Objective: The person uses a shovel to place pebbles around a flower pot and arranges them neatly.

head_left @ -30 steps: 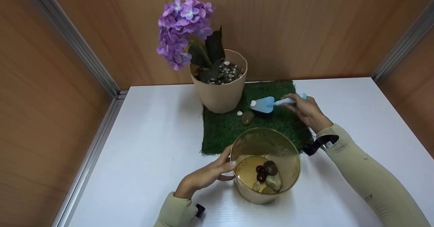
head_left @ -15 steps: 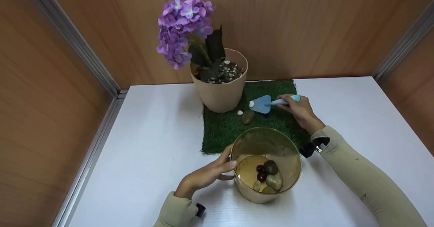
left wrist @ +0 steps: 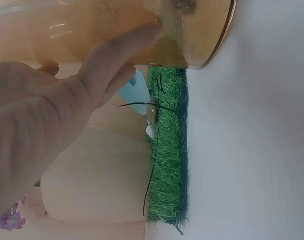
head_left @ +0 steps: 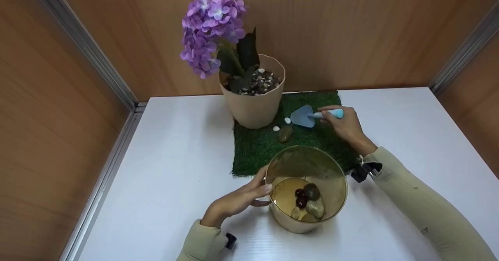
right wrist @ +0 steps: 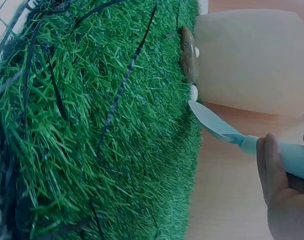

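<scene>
My right hand point(head_left: 345, 124) grips the handle of a small blue trowel point(head_left: 302, 116) over the artificial grass mat point(head_left: 253, 155). The trowel's tip is right at a white pebble point(head_left: 287, 120); a second white pebble point(head_left: 276, 128) and a brown stone point(head_left: 285, 134) lie close by on the grass. In the right wrist view the trowel blade point(right wrist: 214, 122) slants down toward the white pebble point(right wrist: 193, 93). My left hand point(head_left: 237, 200) holds the side of a clear amber bucket point(head_left: 280, 220), thumb at the rim. Several dark and pale stones point(head_left: 312, 200) lie in its bottom.
A beige pot point(head_left: 255, 110) with a purple hydrangea point(head_left: 212, 31) stands on the mat's back left corner. The white table point(head_left: 175, 155) is bounded by wooden panels point(head_left: 351, 34) at the back and sides.
The trowel, earlier with the white pebble at its tip, has drawn back slightly, and the pebble now shows separately on the grass. My left hand and the bucket have stayed put.
</scene>
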A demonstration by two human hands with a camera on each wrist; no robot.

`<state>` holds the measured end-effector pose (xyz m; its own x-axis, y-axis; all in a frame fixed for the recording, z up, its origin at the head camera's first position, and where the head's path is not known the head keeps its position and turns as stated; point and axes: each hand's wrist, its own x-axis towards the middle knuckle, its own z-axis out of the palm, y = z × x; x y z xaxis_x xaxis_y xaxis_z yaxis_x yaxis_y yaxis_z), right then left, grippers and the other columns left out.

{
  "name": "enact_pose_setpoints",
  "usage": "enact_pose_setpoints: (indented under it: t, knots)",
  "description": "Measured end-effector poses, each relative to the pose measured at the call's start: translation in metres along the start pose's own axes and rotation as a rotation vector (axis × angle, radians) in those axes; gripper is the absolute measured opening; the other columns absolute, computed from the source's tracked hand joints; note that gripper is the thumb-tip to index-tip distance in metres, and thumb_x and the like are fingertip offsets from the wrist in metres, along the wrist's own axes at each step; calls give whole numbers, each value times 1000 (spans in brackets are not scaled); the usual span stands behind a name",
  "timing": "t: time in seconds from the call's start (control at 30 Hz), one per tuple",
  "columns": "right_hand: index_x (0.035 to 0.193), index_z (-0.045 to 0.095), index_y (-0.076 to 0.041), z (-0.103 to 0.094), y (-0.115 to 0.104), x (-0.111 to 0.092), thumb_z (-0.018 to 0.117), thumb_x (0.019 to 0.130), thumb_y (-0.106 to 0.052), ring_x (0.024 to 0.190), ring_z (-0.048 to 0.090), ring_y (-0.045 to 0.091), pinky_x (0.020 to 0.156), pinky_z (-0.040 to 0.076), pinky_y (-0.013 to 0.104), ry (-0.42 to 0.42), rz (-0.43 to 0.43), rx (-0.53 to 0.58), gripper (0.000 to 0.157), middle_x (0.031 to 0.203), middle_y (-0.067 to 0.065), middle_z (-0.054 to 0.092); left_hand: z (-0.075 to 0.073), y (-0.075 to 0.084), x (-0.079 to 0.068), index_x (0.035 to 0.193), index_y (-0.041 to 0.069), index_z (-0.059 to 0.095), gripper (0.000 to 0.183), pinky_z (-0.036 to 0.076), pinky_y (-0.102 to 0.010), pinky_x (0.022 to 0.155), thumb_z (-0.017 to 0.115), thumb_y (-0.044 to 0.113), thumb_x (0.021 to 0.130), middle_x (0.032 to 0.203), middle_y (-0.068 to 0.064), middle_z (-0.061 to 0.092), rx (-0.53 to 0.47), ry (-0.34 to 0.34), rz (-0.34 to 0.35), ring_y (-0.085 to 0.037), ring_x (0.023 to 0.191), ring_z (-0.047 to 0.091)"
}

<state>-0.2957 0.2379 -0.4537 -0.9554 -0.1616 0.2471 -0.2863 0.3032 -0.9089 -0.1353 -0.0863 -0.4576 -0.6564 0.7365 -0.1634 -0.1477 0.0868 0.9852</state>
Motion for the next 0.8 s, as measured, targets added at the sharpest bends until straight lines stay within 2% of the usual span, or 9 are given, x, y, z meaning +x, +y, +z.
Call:
enact_pose_setpoints:
  t: [0.17, 0.3, 0.5, 0.63, 0.8]
  knots:
    - [114, 63, 4, -7, -30, -10, 56, 94, -19, 91, 64, 35, 80, 53, 30, -17, 25, -7, 31, 106, 23, 63, 0, -1, 1, 147, 39, 1, 64, 43, -43, 95, 39, 48, 96, 154, 0, -3, 2, 1, 0, -30, 138, 15]
    - [116, 62, 4, -15, -48, -14, 54, 95, -21, 89, 66, 28, 85, 51, 34, -7, 74, -11, 33, 108, 23, 63, -1, -1, 1, 147, 38, 1, 65, 43, -44, 95, 40, 49, 96, 154, 0, -4, -1, 0, 1, -30, 138, 15]
    - [115, 61, 6, -32, -54, -15, 56, 94, -25, 88, 66, 26, 82, 52, 28, 0, 104, 77, 38, 111, 23, 61, 0, 0, 1, 147, 39, 1, 66, 43, -44, 95, 40, 49, 96, 154, -1, -4, -3, 1, 0, -31, 138, 16]
    - [116, 61, 6, -42, -56, -16, 58, 92, -28, 90, 66, 27, 80, 52, 29, 5, 99, 125, 41, 113, 23, 61, 0, 1, 1, 147, 39, 1, 64, 43, -46, 95, 39, 48, 96, 154, 0, -4, 6, 1, 2, -30, 138, 15]
    - [113, 60, 8, -50, -76, -23, 57, 93, -25, 91, 65, 28, 79, 52, 31, -9, 65, 154, 39, 111, 23, 61, 0, 1, 0, 147, 38, -1, 62, 42, -45, 96, 37, 43, 99, 154, -2, -5, -2, 2, -7, -31, 138, 14]
